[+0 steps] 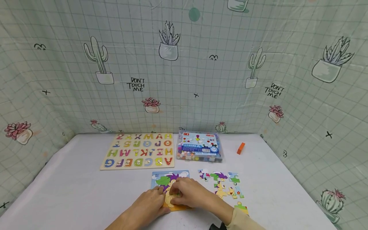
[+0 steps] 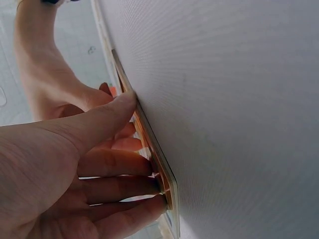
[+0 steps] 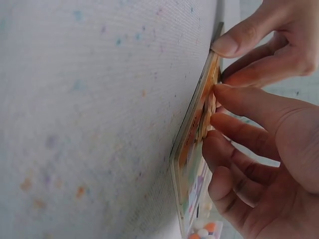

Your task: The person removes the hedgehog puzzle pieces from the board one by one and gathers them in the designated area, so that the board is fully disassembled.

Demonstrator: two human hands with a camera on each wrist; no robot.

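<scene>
Your left hand (image 1: 150, 201) steadies the puzzle board (image 1: 184, 173) on the worktop (image 1: 72, 185).
That grip lies fairly straight-fingered, likely against sliding; your right hand (image 1: 188, 191) bends over the board, whether pinching anything I cannot tell. Loose pieces (image 1: 220, 186) sit just right, probably for easy reach.

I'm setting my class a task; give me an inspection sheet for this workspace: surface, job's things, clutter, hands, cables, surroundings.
Surface: white table, pale and plain.
Job's things: puzzle board under both hands; loose puzzle pieces to its right.
Clutter: letter board, plastic box and orange block farther back; dark item at bottom edge, unclear.
Hands: left hand on the board's near left corner; right hand touching its face, grip unclear.
Cables: nothing seen.
Surroundings: curtain printed with potted plants, behind and both sides.
</scene>
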